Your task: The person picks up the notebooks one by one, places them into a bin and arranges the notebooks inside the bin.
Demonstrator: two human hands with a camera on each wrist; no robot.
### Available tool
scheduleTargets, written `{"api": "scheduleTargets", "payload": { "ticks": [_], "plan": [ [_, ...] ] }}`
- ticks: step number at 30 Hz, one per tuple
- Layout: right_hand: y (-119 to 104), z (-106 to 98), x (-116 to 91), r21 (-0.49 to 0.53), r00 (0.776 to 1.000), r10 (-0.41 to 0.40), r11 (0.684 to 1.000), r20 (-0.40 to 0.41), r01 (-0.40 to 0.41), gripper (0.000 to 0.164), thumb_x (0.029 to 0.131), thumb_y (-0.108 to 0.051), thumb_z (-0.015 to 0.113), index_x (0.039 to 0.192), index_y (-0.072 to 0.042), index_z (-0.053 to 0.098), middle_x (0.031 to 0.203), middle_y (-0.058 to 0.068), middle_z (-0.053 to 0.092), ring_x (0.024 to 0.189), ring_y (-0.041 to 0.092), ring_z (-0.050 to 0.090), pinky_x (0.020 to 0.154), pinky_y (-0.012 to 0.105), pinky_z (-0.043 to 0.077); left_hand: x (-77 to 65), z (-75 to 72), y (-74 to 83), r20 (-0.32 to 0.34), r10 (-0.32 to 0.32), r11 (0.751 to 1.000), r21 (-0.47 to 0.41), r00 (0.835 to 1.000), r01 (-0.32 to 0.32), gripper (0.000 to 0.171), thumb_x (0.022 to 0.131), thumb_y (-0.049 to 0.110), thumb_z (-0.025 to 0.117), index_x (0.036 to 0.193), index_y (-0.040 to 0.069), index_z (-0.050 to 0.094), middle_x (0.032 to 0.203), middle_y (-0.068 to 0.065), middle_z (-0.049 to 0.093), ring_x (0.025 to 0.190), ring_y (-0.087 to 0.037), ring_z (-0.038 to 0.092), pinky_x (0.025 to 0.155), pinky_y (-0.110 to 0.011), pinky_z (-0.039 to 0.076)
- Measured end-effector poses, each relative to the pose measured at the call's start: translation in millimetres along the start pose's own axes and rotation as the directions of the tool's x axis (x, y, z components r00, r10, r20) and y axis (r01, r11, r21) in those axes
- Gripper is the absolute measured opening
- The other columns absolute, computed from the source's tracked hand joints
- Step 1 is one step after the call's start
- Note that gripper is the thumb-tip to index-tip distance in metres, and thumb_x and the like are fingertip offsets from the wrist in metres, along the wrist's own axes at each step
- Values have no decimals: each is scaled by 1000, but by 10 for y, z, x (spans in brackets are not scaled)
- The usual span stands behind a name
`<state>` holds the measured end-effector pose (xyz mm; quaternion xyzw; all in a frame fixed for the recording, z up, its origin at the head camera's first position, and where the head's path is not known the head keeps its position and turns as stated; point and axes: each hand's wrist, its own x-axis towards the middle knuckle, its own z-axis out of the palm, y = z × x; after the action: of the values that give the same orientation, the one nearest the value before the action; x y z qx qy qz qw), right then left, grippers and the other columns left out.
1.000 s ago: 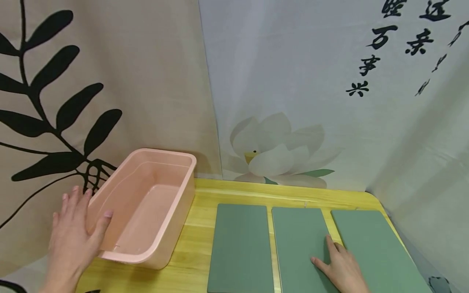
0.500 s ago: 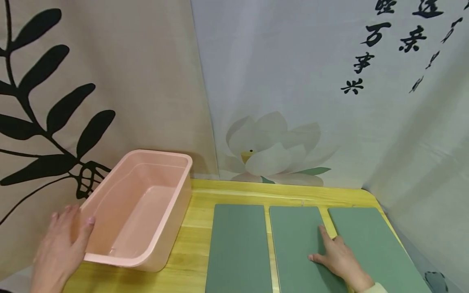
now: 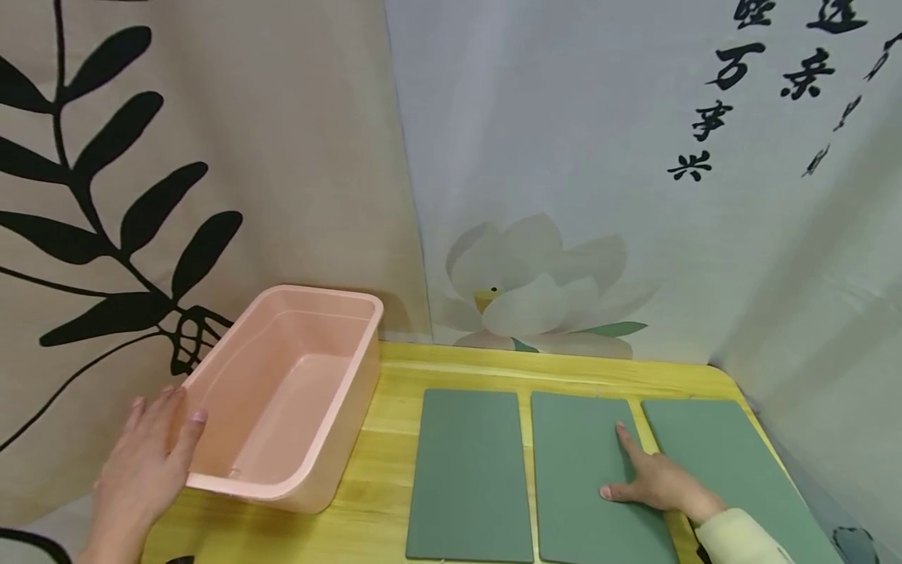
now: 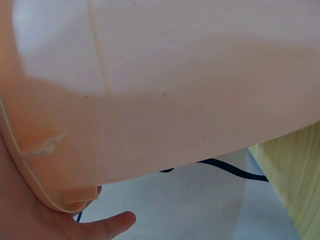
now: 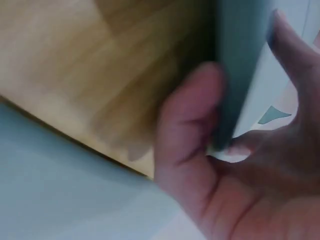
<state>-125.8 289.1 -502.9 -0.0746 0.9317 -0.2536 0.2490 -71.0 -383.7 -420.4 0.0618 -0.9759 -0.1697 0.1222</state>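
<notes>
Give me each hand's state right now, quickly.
Left hand: open, touching the rim of the pink basin.
Right hand: closed, holding the middle green board by its right edge.

Head view: even, diffuse light of moderate brightness; the pale curtain (image 3: pixel 564 157) is lightest at upper centre and grades into soft grey fold shadows at right. The pink basin (image 3: pixel 355 403) casts a faint, soft-edged shadow on the fabric behind it and a darker one on the tabletop (image 3: pixel 352 470) in front; the right hand (image 3: pixel 658 479) shades the middle green board (image 3: pixel 574 470). Focus is generally crisp, with wide-angle stretching toward the right edge. Left wrist view: dimmer; a broad shadow spans the basin wall. Right wrist view: pronounced blur, streaked wood grain, dark shadow beside the board's softened edge.
</notes>
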Motion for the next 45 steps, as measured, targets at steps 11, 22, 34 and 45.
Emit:
{"api": "scheduleTargets", "payload": {
  "ticks": [11,22,34,45],
  "plan": [
    [171,52,-45,174,999,44,984,-19,-40,116,92,-52,75,164,1,2,153,45,32,122,55,57,91,62,51,20,41,21,-15,-9,1000,6,1000,9,67,113,41,32,157,-8,28,163,-33,23,154,-52,0,100,-88,17],
    [212,150,-189,552,998,15,834,-59,20,90,103,-26,66,166,-6,5,164,40,2,141,63,29,97,62,51,-24,36,22,-7,-52,999,9,999,52,68,113,43,29,158,-7,26,166,-31,16,155,-49,-5,101,-87,16],
    [60,91,-466,738,985,147,674,-87,-35,91,104,-29,63,168,-25,-2,168,31,4,127,43,59,86,50,61,-23,26,62,-13,-65,998,17,998,65,69,113,44,28,155,-11,29,164,-33,18,154,-51,-2,108,-82,16],
    [-103,41,-643,674,968,167,738,-185,2,92,106,-38,60,167,-27,-7,171,23,-9,148,53,22,97,51,53,-16,28,68,1,-73,997,12,997,73,70,113,43,30,156,-11,27,164,-34,18,154,-52,-2,107,-83,15]
  ]
}}
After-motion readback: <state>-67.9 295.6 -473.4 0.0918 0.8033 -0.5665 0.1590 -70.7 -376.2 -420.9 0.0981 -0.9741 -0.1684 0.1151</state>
